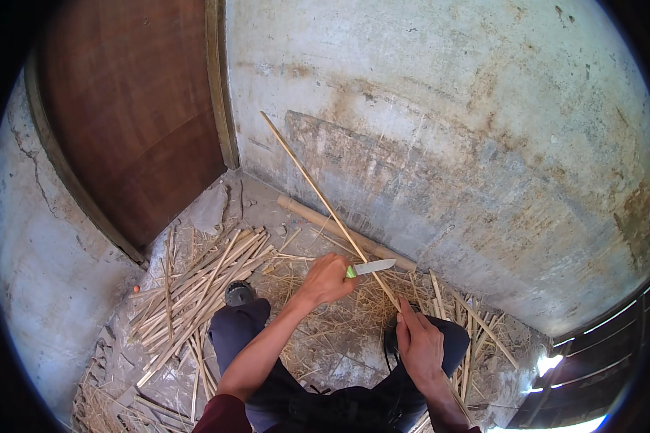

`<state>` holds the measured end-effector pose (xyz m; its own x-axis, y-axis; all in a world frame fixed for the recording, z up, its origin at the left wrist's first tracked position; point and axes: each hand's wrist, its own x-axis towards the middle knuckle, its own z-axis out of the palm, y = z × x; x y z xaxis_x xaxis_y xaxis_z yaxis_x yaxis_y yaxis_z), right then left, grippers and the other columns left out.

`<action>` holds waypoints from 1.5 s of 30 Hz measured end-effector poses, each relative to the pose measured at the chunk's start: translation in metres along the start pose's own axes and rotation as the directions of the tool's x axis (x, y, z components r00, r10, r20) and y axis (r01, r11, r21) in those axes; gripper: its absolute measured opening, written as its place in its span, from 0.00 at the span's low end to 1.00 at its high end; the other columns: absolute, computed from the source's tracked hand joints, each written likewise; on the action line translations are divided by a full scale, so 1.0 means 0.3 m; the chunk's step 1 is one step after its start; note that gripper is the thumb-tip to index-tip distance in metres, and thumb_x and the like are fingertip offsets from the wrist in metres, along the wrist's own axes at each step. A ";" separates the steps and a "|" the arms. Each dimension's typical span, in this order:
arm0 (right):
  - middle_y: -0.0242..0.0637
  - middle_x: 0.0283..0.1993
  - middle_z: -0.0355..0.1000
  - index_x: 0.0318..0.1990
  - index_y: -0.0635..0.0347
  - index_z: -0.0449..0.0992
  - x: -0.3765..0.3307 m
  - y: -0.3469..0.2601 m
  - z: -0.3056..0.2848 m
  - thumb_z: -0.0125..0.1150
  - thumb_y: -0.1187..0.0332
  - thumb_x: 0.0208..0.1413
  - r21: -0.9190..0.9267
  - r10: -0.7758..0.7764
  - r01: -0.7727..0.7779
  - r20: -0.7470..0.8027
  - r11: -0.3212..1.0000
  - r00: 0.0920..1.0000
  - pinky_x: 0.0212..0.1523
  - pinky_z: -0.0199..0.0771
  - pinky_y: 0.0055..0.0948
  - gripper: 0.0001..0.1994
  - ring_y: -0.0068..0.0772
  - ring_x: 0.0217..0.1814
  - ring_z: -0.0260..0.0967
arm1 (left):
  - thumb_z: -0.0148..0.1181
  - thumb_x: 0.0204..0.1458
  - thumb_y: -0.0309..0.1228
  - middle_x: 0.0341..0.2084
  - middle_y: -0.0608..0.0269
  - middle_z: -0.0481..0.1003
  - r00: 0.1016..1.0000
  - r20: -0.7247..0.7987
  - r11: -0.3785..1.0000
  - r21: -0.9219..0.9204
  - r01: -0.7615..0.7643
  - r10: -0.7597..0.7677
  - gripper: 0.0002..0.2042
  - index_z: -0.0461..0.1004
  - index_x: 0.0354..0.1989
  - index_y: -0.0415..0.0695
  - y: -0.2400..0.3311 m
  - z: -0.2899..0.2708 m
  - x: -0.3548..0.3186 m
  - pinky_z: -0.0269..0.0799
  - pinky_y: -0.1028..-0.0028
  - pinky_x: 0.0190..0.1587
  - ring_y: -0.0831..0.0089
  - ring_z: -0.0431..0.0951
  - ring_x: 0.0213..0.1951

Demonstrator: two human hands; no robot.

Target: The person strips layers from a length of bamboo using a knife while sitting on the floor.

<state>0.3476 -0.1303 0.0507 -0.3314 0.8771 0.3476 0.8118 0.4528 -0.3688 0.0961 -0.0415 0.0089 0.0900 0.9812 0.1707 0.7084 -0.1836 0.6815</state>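
Observation:
My left hand (328,280) is closed around the green handle of a knife (375,266). The knife's blade points right and crosses over a long, thin bamboo strip (312,182); whether its edge bites into the strip I cannot tell. Held at its near end by my right hand (420,340), over my right knee, the strip slants up and away to the left. The fingers of my right hand press together along it, and part of the strip is hidden beneath them.
Left of my knees lies a heap of split bamboo strips (188,299), and more strips (482,333) lie at the right. A thick bamboo pole (347,232) rests along the stained wall (440,144). Shavings (368,307) litter the floor. A brown door (130,108) stands at the far left.

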 end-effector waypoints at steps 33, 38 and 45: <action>0.36 0.26 0.69 0.67 0.50 0.80 -0.232 0.236 -0.158 0.66 0.69 0.63 -0.070 -0.011 0.016 0.071 0.997 0.997 0.26 0.74 0.41 0.23 0.41 0.21 0.71 | 0.64 0.61 0.40 0.21 0.31 0.74 0.925 -0.215 0.944 -0.176 0.280 -0.315 0.23 0.75 0.26 0.25 -0.170 -0.195 0.078 0.73 0.50 0.39 0.42 0.80 0.28; 0.36 0.25 0.68 0.66 0.50 0.81 -0.278 0.301 -0.189 0.65 0.69 0.63 -0.079 -0.028 0.034 0.070 0.996 0.997 0.25 0.73 0.40 0.23 0.40 0.20 0.70 | 0.64 0.60 0.39 0.21 0.30 0.74 0.899 -0.331 0.956 -0.168 0.242 -0.286 0.23 0.74 0.23 0.26 -0.218 -0.215 0.082 0.72 0.49 0.39 0.35 0.79 0.29; 0.36 0.23 0.67 0.63 0.52 0.83 -0.320 0.393 -0.250 0.65 0.69 0.60 -0.080 -0.043 0.047 0.053 0.996 0.998 0.24 0.71 0.41 0.22 0.38 0.18 0.69 | 0.64 0.60 0.39 0.21 0.31 0.75 0.884 -0.349 0.948 -0.185 0.261 -0.311 0.24 0.74 0.23 0.26 -0.236 -0.212 0.091 0.73 0.49 0.40 0.36 0.81 0.30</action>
<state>0.5110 -0.1731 0.0385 -0.3905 0.8643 0.3171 0.8313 0.4790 -0.2819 0.0040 -0.0054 0.0106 -0.3857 0.9034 0.1873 0.5653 0.0710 0.8218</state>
